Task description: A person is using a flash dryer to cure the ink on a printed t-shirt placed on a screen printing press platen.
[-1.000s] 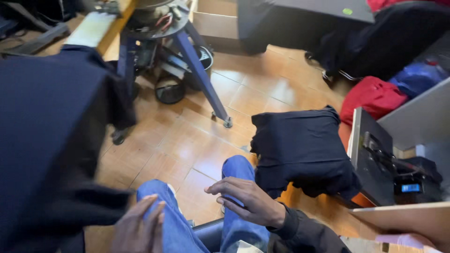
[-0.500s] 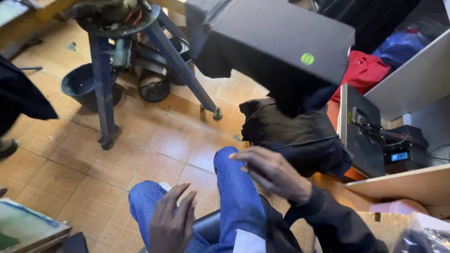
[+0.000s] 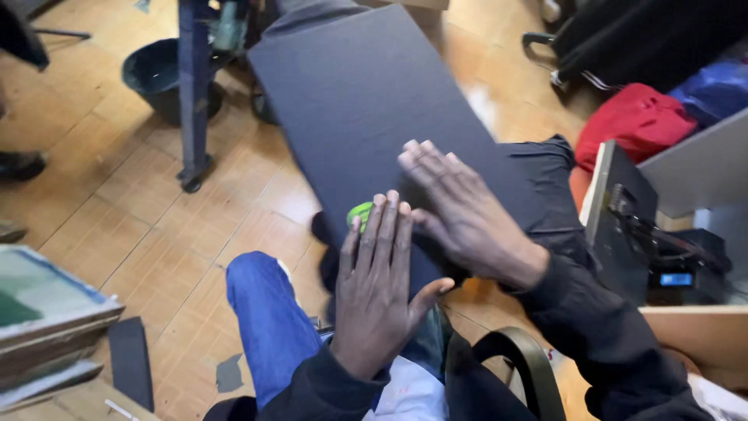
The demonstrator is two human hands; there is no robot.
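Observation:
A long flat dark board (image 3: 366,101) covered in black cloth reaches from my lap toward the top of the view. My left hand (image 3: 380,288) lies flat on its near end, fingers spread, fingertips next to a small green round sticker (image 3: 359,214). My right hand (image 3: 461,210) rests palm down on the board just to the right, fingers spread and pointing up-left. Neither hand grips anything. My leg in blue jeans (image 3: 269,323) shows below the board.
A folded black garment (image 3: 545,195) lies on the wooden floor right of the board. A red bag (image 3: 639,121), a dark machine with a small blue display (image 3: 662,257), a blue metal stand (image 3: 195,86), a dark bucket (image 3: 152,74) and stacked framed screens (image 3: 47,320) surround me.
The black board has come down from up ahead onto my lap. Both hands moved from my knees up onto its near end and now lie flat on it.

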